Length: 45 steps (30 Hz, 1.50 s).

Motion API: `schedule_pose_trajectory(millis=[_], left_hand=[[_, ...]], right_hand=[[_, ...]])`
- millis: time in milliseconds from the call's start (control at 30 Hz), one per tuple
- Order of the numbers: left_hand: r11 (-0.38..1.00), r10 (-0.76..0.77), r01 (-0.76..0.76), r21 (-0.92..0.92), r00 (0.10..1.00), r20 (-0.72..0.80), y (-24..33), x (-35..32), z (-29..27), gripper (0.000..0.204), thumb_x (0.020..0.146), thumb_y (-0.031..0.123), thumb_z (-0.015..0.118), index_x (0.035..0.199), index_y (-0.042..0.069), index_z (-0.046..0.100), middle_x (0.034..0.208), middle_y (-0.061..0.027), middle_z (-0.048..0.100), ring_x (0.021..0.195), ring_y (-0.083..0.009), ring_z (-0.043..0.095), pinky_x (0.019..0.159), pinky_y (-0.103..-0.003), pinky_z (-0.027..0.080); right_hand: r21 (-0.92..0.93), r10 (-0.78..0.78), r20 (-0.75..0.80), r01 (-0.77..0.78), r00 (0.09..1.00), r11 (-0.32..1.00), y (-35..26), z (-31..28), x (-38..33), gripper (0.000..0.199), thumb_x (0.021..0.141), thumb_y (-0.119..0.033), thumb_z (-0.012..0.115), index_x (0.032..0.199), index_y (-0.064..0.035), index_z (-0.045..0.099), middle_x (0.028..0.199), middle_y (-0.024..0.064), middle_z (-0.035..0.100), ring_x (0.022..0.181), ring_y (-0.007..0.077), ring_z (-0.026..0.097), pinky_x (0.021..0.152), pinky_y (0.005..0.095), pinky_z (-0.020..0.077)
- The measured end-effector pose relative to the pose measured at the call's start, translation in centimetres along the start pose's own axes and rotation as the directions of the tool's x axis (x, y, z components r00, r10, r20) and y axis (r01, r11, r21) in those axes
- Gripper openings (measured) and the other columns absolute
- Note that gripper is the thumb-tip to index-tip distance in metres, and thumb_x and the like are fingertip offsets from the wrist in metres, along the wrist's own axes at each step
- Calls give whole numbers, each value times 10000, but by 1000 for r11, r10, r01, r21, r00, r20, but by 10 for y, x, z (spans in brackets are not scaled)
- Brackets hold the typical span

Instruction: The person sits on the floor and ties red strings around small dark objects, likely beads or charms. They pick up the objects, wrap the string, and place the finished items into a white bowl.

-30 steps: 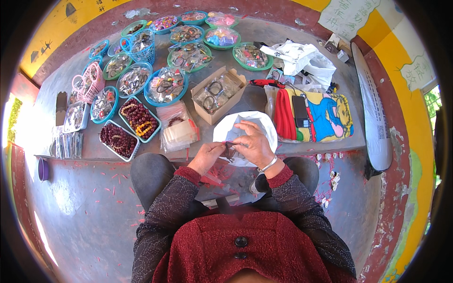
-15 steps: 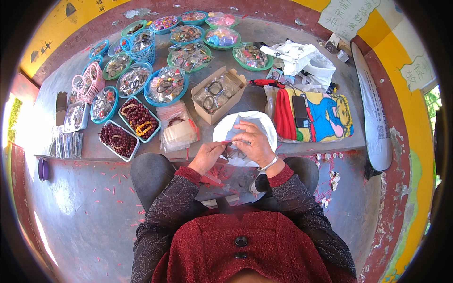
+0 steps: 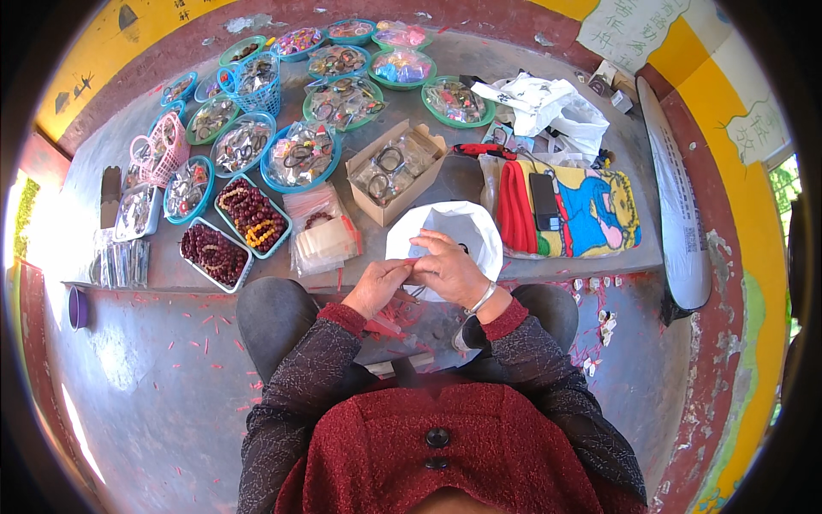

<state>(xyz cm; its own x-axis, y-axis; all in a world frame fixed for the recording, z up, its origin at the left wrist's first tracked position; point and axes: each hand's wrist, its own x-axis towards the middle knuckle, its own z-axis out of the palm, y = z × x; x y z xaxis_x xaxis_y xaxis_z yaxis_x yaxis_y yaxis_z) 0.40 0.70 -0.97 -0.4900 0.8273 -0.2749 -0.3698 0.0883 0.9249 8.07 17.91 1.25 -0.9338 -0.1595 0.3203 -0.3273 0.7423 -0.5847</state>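
Note:
In front of my knees, both hands meet over the near side of a white round open bag or tub [image 3: 490, 231]. My left hand [image 3: 377, 287] is closed, with thumb and fingertips pinched together. Against it my right hand [image 3: 452, 274] pinches at the same spot, its upper fingers stretched out and a light bracelet on its wrist. Whatever sits between the fingertips is mostly covered. Something dark and thin, like cord, shows just below them, too small to make out.
Left of the white tub lie clear bags [image 3: 330, 244] and an open cardboard box [image 3: 381, 193] of packaged bracelets. Trays of dark red beads [image 3: 214, 254], baskets and bowls of small packets stand farther left and back. A folded colourful towel [image 3: 591, 210] carries a phone [image 3: 545, 201].
My right hand has turned and come down closer to the left one. A small red piece between the fingertips is now out of sight.

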Motion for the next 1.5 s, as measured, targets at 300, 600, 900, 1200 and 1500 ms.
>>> schedule_pose_trajectory(millis=[300,600,900,1200,1500], left_hand=[[879,-22,-43,-475,991,-129,4,2,-4,329,935,202,403,1156,-21,504,1034,-102,588,922,-163,597,738,-280,526],[855,34,-66,-514,997,-71,6,1,0,281,919,132,440,1142,-20,517,1043,-128,601,960,-198,603,787,-298,520],[893,-36,-33,-450,989,-145,0,5,-2,201,886,27,502,1061,-17,591,1030,-98,620,895,-158,616,756,-253,533],[875,-17,-96,-475,973,-228,4,3,2,175,870,16,526,1016,-41,604,1006,-108,621,855,-141,607,777,-235,524],[824,-20,-101,-557,978,-207,4,2,-2,168,880,22,508,1005,-56,590,1002,-142,615,925,-200,607,835,-277,516]], right_hand=[[608,496,-44,-371,867,702,21,0,-3,363,755,-254,712,1008,-19,599,899,91,650,822,165,615,732,280,478],[429,512,-57,-442,857,788,-3,6,1,199,790,-173,660,872,8,656,791,83,644,738,152,613,682,278,472],[708,562,22,-410,827,575,6,10,-3,165,818,-109,624,885,37,660,812,53,636,673,96,567,609,217,455],[890,644,148,-385,751,244,6,15,-3,151,819,-65,622,931,36,642,820,64,644,702,101,606,646,204,498],[887,682,216,-432,699,162,3,14,-1,196,867,-162,581,934,16,629,804,53,633,694,114,607,636,226,506]])
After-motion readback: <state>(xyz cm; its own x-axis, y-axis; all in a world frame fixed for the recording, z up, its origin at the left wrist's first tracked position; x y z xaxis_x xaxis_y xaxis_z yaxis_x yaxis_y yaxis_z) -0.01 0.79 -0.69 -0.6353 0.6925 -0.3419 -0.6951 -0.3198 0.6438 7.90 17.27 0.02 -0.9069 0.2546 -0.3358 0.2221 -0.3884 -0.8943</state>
